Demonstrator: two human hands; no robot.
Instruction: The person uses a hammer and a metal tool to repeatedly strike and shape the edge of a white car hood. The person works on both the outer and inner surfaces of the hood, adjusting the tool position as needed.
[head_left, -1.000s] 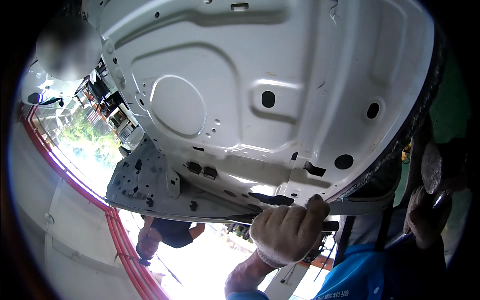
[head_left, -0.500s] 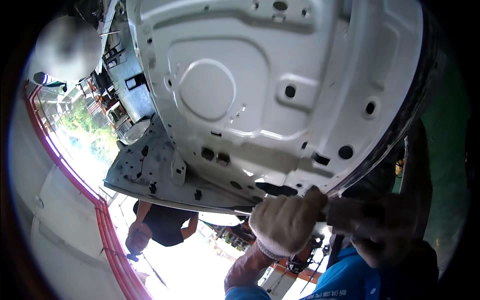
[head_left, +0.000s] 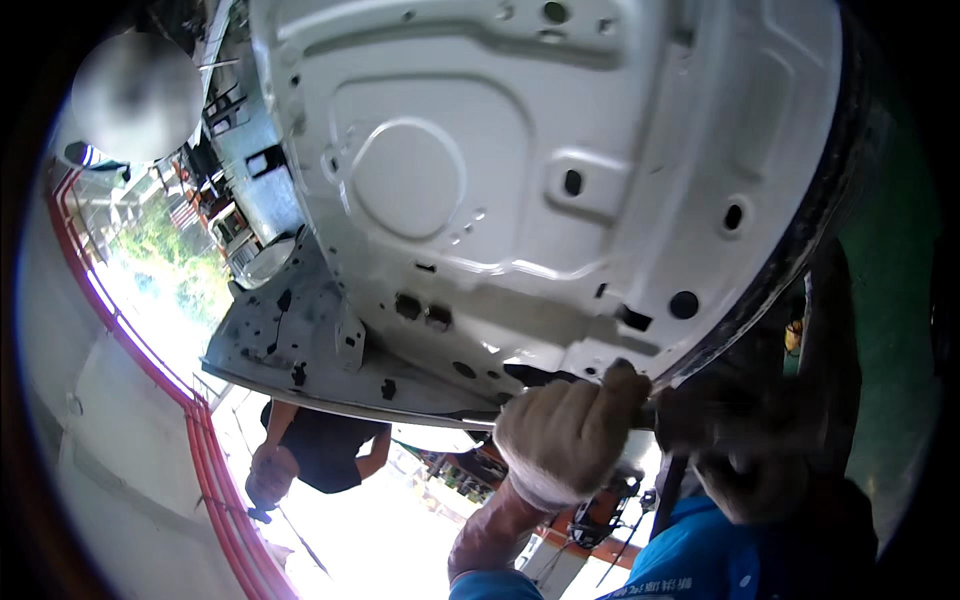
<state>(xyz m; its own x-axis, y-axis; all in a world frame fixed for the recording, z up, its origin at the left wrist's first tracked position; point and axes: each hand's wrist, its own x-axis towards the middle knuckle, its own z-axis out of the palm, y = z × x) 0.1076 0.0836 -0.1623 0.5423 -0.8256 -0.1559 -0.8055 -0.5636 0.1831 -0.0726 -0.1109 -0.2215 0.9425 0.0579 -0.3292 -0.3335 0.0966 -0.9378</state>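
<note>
So the big white stamped car door panel (head_left: 560,190) fills most of the view from 12 to 3 o'clock, its inner side with all the holes and pressings facing the camera. The left hand (head_left: 568,438), in a light work glove, sits around 6 o'clock, curled tight over the panel's lower edge and gripping it. The right hand (head_left: 745,440) is just beside it at about 5 o'clock, dark and blurry, looks wrapped on the same edge near the black rubber seal (head_left: 800,250), but honestly I can't tell how firmly it's closed. My read is the panel is being held up and steadied, mid-carry or mid-positioning. Any further shift would call for both grips staying firm on that edge. Another person in a black shirt (head_left: 320,450) is bent over at 7 o'clock, well apart.
</note>
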